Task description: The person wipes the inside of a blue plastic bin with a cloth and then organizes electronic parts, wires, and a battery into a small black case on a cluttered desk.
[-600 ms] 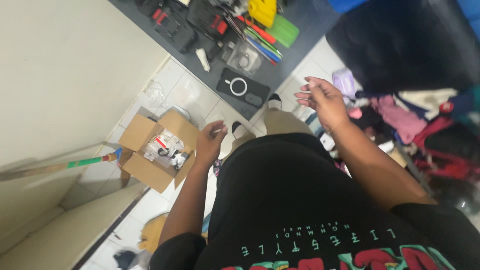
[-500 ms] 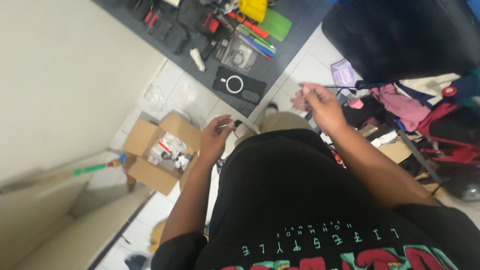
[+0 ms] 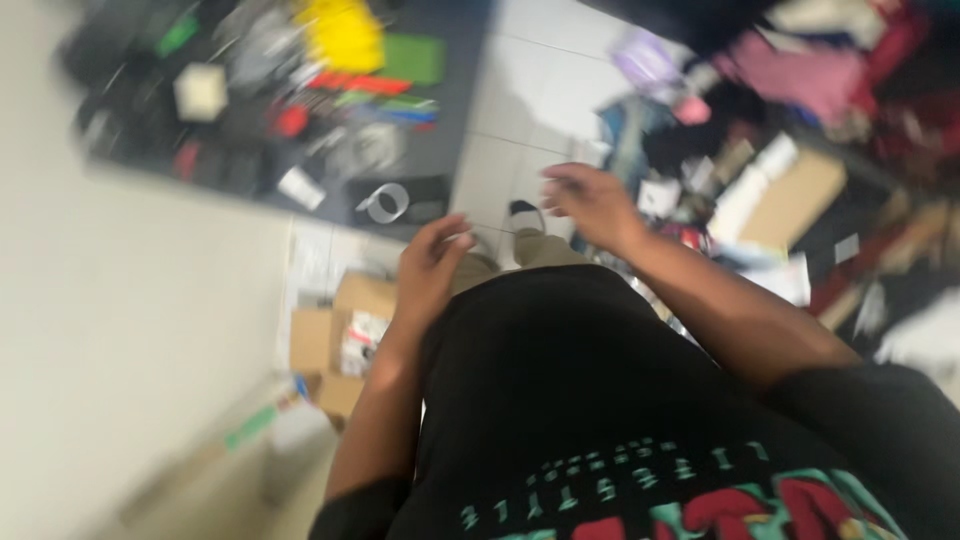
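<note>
The picture is smeared by motion. My left hand (image 3: 430,268) is raised in front of my black shirt (image 3: 570,400), fingers curled, pinching what looks like a small white thing (image 3: 461,239) at the fingertips. My right hand (image 3: 590,205) hovers a little higher and to the right, fingers loosely spread and nothing seen in it. Both hands hang above my beige trouser leg (image 3: 545,250) and socked foot (image 3: 522,212). An open cardboard box (image 3: 340,300) with small packets inside sits on the tiled floor, just left of my left hand.
A dark mat (image 3: 455,100) at the top holds several tools, a yellow thing (image 3: 345,35), a green card (image 3: 415,60) and a black case with a white ring (image 3: 385,203). Clothes (image 3: 800,60) and flat cardboard (image 3: 795,200) clutter the right. A pale wall (image 3: 120,330) and a green-taped stick (image 3: 250,430) are at left.
The view has swung so the mat now lies upper left and the box lower. My hands have drawn closer together, the right one dropping toward the left.
</note>
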